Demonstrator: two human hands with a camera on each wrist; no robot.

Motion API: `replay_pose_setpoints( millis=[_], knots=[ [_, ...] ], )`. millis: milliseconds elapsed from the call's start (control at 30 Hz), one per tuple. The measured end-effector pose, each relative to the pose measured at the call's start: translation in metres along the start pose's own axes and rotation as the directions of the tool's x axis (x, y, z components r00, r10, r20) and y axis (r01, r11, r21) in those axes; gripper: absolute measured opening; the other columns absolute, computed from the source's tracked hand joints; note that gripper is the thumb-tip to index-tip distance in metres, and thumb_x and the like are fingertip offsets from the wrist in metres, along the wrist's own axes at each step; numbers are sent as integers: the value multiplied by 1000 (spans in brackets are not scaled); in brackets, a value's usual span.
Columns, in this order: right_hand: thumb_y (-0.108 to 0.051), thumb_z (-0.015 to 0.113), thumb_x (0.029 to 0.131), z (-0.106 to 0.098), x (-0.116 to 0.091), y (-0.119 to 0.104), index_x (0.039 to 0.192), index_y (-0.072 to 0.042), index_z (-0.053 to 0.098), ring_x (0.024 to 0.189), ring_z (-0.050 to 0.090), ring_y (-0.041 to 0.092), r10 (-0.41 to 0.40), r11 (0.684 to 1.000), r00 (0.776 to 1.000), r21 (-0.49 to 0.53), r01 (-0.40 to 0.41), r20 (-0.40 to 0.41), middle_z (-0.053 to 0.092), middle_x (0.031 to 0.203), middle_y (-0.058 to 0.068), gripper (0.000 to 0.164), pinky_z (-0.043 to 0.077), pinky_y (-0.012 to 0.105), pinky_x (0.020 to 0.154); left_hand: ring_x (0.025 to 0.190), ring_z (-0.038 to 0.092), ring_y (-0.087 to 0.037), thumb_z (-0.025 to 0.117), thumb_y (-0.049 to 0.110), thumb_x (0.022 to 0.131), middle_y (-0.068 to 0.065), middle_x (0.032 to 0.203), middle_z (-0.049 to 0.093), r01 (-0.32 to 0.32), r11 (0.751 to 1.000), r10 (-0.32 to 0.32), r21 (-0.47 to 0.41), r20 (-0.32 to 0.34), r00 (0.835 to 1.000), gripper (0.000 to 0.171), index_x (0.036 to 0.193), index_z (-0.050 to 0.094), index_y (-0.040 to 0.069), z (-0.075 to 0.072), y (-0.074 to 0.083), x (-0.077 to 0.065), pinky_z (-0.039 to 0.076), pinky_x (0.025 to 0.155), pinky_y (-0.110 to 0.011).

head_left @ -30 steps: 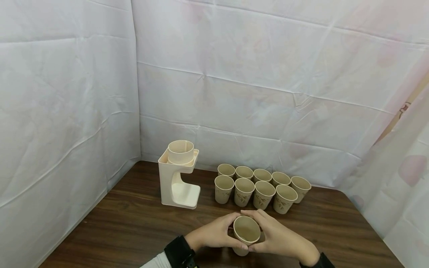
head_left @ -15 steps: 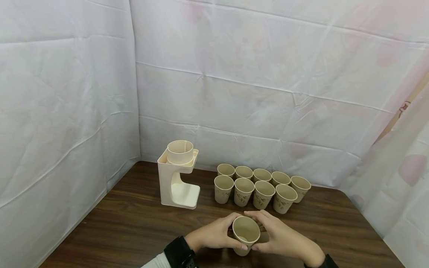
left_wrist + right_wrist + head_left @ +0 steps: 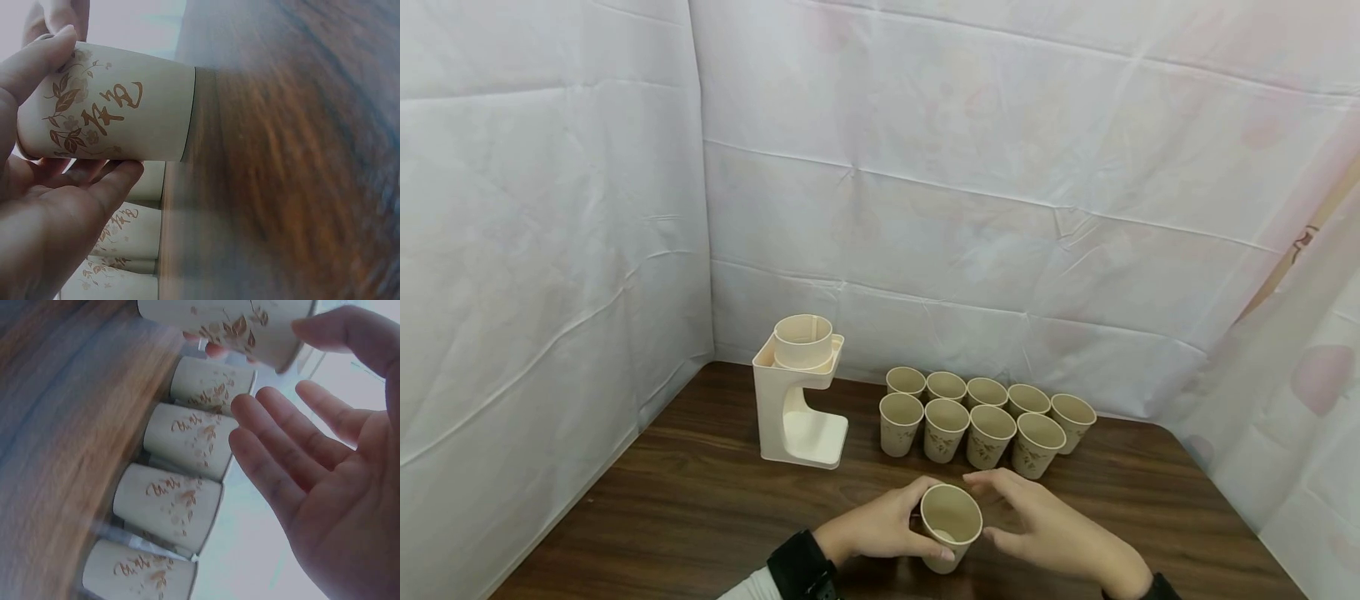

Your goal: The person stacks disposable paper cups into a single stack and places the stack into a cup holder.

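Observation:
A beige paper cup (image 3: pixel 951 515) with a brown leaf print stands near the front of the table, its mouth up. My left hand (image 3: pixel 887 525) grips it from the left, the thumb across the near side and the fingers behind; the left wrist view shows this hold on the printed cup (image 3: pixel 134 103). To the cup's right, my right hand (image 3: pixel 1048 529) has its fingers spread and extended, holding nothing. In the right wrist view the thumb of that right hand (image 3: pixel 331 437) is very close to the cup's rim; contact is unclear there.
Behind the hands, several matching paper cups (image 3: pixel 985 437) stand upright in two rows. At left is a cream C-shaped stand (image 3: pixel 775 417) with a round cream ring (image 3: pixel 803 342) on top. White cloth (image 3: pixel 880 208) hangs behind the dark wooden table (image 3: pixel 662 500).
My right hand has loosened from the cup and drawn away to the right, its fingers opening. The left hand keeps its grip, and the cup has hardly moved.

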State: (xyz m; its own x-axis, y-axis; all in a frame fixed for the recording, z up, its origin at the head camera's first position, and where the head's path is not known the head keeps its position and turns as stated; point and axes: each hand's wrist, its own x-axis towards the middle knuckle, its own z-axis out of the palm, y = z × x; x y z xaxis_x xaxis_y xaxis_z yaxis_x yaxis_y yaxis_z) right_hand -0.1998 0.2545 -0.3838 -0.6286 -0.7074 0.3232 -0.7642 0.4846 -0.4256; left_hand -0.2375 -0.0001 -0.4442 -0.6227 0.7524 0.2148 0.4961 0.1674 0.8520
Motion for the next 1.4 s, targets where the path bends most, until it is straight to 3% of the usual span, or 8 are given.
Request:
replay_pose_setpoints(
  millis=[200, 367, 633, 867, 1067, 1400],
  knots=[
    [-28, 63, 89, -14, -2, 5, 129, -21, 46, 104, 55, 14, 27, 985, 997, -167, -39, -71, 54, 122, -7, 44, 53, 39, 81, 106, 53, -10, 76, 33, 77, 1, 117, 59, 2, 999, -2, -33, -1, 1000, 63, 128, 41, 22, 1, 2, 0, 46, 89, -27],
    [-30, 65, 88, -25, -3, 9, 126, -24, 51, 102, 54, 7, 58, 968, 991, -238, -85, -120, 54, 117, -13, 41, 52, 35, 81, 106, 53, -8, 76, 33, 77, 2, 117, 59, 2, 999, -2, -37, -1, 1000, 63, 128, 41, 22, 1, 1, 0, 46, 89, -27],
    [-32, 67, 86, -43, -3, 24, 119, -25, 55, 98, 54, 8, 123, 941, 979, -294, -167, -162, 56, 113, -14, 37, 52, 37, 78, 106, 53, -8, 76, 35, 76, 4, 116, 59, 13, 1000, -14, -24, -14, 1000, 64, 128, 41, 23, 1, 1, 0, 45, 91, -28],
    [-28, 72, 82, -59, -2, 43, 119, -17, 57, 99, 57, 17, 195, 922, 961, -298, -247, -195, 60, 115, 2, 41, 52, 43, 78, 106, 52, -7, 77, 35, 76, 5, 116, 60, 15, 1000, -15, -5, -17, 1000, 64, 128, 41, 23, 1, 3, -1, 44, 92, -28],
    [-31, 70, 83, -73, -2, 55, 124, -12, 54, 101, 55, 27, 290, 889, 941, -313, -333, -175, 59, 114, 13, 49, 50, 48, 78, 106, 52, -7, 77, 34, 76, 3, 116, 60, 8, 1000, -8, -9, -22, 1000, 64, 128, 42, 22, 2, 5, -1, 44, 92, -27],
    [-34, 76, 76, -81, 1, 80, 117, -1, 59, 106, 51, 34, 253, 879, 948, -365, -308, -191, 59, 111, 20, 55, 45, 55, 84, 106, 52, -7, 77, 33, 76, 5, 116, 59, 1, 999, -1, -34, -10, 1000, 64, 128, 41, 22, 2, 2, -1, 44, 92, -27]
  ],
)
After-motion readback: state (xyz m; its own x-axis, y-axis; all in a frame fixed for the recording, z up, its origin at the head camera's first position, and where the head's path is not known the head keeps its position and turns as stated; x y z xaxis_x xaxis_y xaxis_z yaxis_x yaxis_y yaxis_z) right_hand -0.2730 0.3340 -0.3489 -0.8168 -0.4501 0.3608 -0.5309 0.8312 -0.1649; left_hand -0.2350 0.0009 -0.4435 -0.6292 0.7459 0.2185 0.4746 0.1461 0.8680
